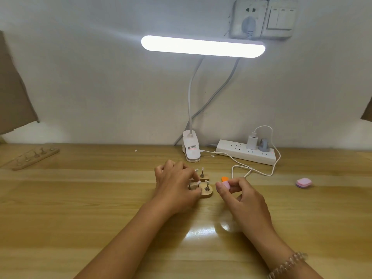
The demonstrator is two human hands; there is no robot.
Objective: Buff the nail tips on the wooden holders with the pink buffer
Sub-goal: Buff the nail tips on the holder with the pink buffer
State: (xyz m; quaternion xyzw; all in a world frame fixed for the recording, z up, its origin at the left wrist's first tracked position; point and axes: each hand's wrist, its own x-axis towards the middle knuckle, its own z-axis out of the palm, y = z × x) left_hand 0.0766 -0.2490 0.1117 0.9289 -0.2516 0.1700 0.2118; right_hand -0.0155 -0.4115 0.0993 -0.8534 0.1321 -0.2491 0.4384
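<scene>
Left hand [175, 184]: fingers curled down over the left part of the near wooden holder [207, 193], thumb at its front edge – it grips the holder; whether the fingertips also pinch a peg is too blurred to tell.
Right hand [241, 196]: pinches the pink buffer [227, 185] between thumb and fingers, the other fingers curled under; a beaded bracelet [287, 264] sits on the wrist.
Pink buffer: held just above the counter [100, 208], just to the right of the near holder and apart from it; an orange end [224, 178] shows at its far side.
Near wooden holder: flat on the counter between the two hands, small metal pegs standing upright on it.
Nail tips [198, 182]: pale, seated on top of the pegs; one more [202, 169] stands on a second wooden piece [203, 179] just behind the near holder.
Far holder [34, 158]: a long wooden strip with a row of pegs, well apart at the left rear of the counter.
Lamp [203, 46]: a lit white bar on a bent neck – its clip base [191, 150] rests at the back of the counter.
Power strip [245, 152]: white, right of the clip base, two plugs in it; a white cable [251, 170] loops in front.
Pink pad [304, 182]: small and rounded, lying well to the right.
Wall: a socket [249, 17] and switch [280, 17] above the lamp.
</scene>
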